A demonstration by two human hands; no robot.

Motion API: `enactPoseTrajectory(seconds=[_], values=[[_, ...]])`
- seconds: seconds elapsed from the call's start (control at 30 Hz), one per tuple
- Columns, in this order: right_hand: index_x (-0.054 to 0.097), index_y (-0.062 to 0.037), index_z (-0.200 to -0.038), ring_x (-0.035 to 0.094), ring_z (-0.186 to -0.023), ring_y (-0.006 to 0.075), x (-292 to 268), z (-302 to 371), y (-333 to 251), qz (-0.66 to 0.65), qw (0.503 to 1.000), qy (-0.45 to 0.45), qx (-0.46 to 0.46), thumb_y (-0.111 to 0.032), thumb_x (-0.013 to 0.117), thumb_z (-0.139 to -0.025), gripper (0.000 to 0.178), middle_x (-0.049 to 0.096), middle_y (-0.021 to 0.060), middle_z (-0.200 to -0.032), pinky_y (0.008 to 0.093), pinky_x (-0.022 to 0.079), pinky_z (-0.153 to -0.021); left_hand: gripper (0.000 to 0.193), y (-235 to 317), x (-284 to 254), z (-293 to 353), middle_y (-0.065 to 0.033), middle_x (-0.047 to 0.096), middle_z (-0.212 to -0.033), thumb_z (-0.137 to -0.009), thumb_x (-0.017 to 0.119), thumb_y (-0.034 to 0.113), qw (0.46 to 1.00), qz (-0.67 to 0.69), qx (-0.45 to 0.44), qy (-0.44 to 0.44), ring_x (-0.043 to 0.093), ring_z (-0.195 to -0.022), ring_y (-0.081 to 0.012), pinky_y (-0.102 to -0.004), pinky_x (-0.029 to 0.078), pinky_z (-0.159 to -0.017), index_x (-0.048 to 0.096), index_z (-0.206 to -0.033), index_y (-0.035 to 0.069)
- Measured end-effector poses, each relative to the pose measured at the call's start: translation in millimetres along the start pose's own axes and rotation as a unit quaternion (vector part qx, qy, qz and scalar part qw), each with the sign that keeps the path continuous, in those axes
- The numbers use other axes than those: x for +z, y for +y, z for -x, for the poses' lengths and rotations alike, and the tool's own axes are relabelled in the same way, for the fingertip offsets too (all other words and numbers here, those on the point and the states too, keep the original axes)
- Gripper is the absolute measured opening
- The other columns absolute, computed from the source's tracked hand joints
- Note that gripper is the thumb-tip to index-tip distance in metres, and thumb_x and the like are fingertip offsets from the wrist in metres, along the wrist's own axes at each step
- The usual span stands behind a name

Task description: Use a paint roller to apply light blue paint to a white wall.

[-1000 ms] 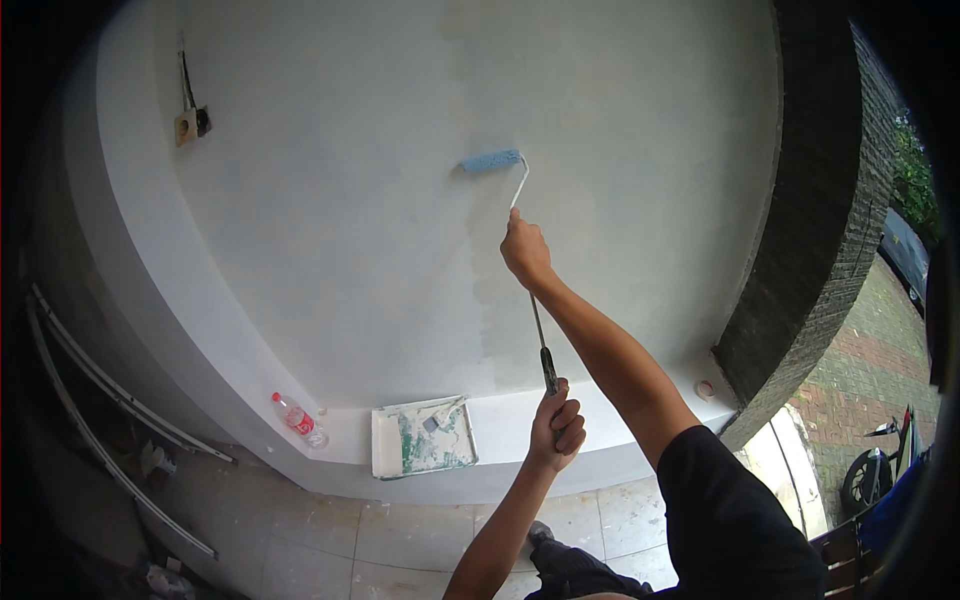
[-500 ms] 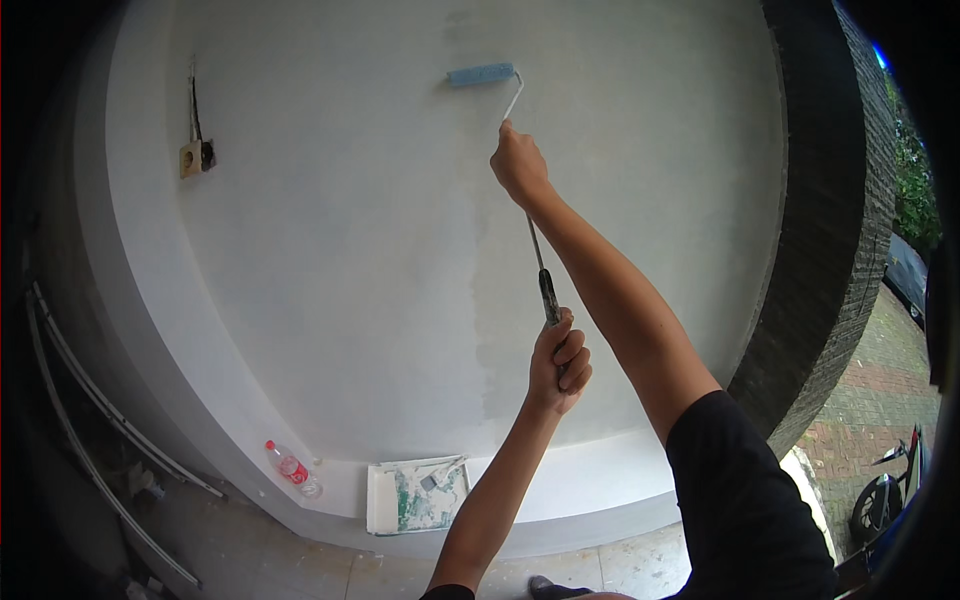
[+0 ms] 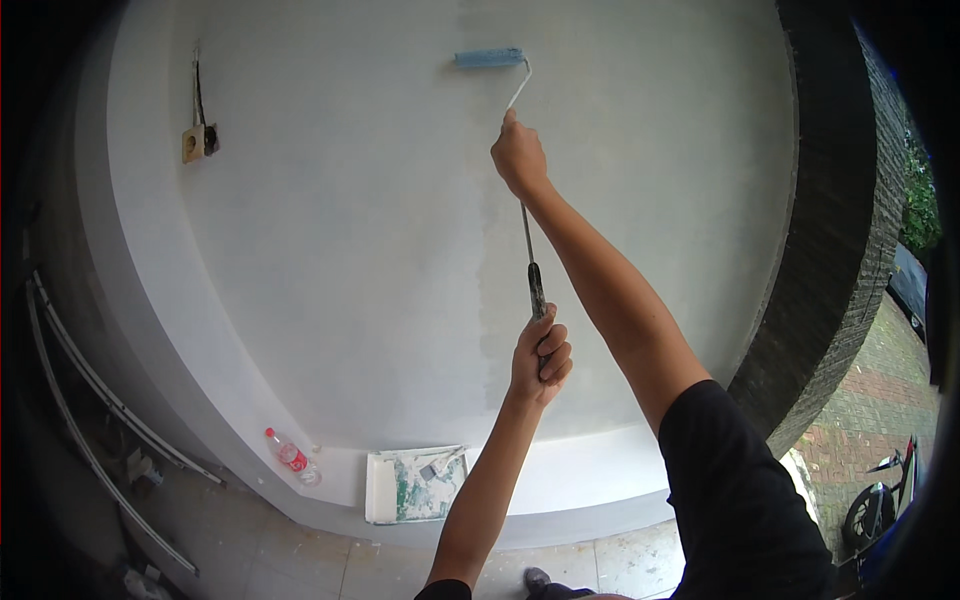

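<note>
A paint roller with a blue sleeve [image 3: 489, 58] is against the upper part of the pale wall [image 3: 340, 230]. My right hand [image 3: 520, 160] is closed around its thin rod, just below the bent white frame. Lower down, my left hand [image 3: 542, 352] grips the dark handle [image 3: 536, 288] of the same roller. A damp-looking, slightly darker strip runs down the wall below the sleeve. On the white ledge [image 3: 580, 470] under the wall sits a paint tray [image 3: 380, 490] smeared with white and green, partly behind my left forearm.
A clear bottle with a red cap [image 3: 292, 456] lies on the ledge's left. An electrical socket [image 3: 193, 145] with loose black wire is on the wall at left. Pale rails [image 3: 110, 400] lean at far left. A dark rough pillar [image 3: 830, 200] borders the right, with a parked motorcycle [image 3: 870, 515] beyond.
The roller has moved a little upward on the wall, sleeve slightly to the right. My left hand has shifted slightly left and up with the handle. Both grips stay closed.
</note>
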State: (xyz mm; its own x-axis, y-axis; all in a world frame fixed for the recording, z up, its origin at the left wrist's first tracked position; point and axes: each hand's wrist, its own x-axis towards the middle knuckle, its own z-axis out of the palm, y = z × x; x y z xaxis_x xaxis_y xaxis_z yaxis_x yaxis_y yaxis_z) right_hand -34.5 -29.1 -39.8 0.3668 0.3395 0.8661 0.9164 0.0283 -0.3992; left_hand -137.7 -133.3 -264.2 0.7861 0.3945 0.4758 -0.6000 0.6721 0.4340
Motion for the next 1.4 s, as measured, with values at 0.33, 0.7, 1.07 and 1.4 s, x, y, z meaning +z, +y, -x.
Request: enactPoseTrajectory(seconds=[0.33, 0.7, 1.07, 1.4], values=[[0.051, 0.0033, -0.111, 0.059, -0.079, 0.0378, 3, 233, 80, -0.032, 0.975, -0.19, 0.111, -0.019, 0.046, -0.086, 0.034, 0.059, 0.0251, -0.08, 0.0445, 0.046, -0.068, 0.012, -101, 32, 168, 0.0053, 0.029, -0.048, -0.089, 0.049, 0.019, 0.963, -0.105, -0.053, 0.243, 0.028, -0.028, -0.008, -0.0237, 0.021, -0.024, 0.039, -0.083, 0.016], [0.063, 0.0019, -0.097, 0.053, -0.067, 0.0129, -114, 513, 15, -0.308, 0.654, -0.62, 0.304, -0.044, 0.06, -0.081, 0.049, 0.059, 0.0051, -0.076, 0.0265, 0.044, -0.063, 0.031, -161, -19, 312, 0.0017, 0.034, -0.049, -0.08, 0.048, 0.004, 0.872, -0.207, 0.073, 0.437, 0.038, -0.03, -0.0111, -0.0258, 0.036, -0.027, 0.031, -0.107, 0.004], [0.058, 0.0042, -0.073, 0.058, -0.055, 0.0328, -69, 547, 137, -0.109, 0.746, -0.634, 0.172, -0.021, 0.059, -0.08, 0.026, 0.057, 0.0204, -0.06, 0.0403, 0.045, -0.052, 0.05, -130, -142, 344, -0.0113, 0.048, -0.107, -0.083, 0.055, 0.043, 0.683, -0.584, -0.315, 0.306, 0.054, -0.083, -0.0176, -0.0286, 0.045, -0.064, 0.042, -0.116, 0.007], [0.067, -0.0078, -0.086, 0.062, -0.069, 0.0342, 11, 548, 212, -0.049, 0.715, -0.691, 0.095, -0.029, 0.063, -0.076, 0.023, 0.063, 0.017, -0.072, 0.042, 0.05, -0.065, 0.044, -152, -161, 542, -0.0128, 0.057, -0.107, -0.086, 0.046, 0.036, 0.467, -0.231, -0.113, 0.846, 0.062, -0.07, -0.0286, -0.0406, 0.049, -0.058, 0.041, -0.117, 0.006]])
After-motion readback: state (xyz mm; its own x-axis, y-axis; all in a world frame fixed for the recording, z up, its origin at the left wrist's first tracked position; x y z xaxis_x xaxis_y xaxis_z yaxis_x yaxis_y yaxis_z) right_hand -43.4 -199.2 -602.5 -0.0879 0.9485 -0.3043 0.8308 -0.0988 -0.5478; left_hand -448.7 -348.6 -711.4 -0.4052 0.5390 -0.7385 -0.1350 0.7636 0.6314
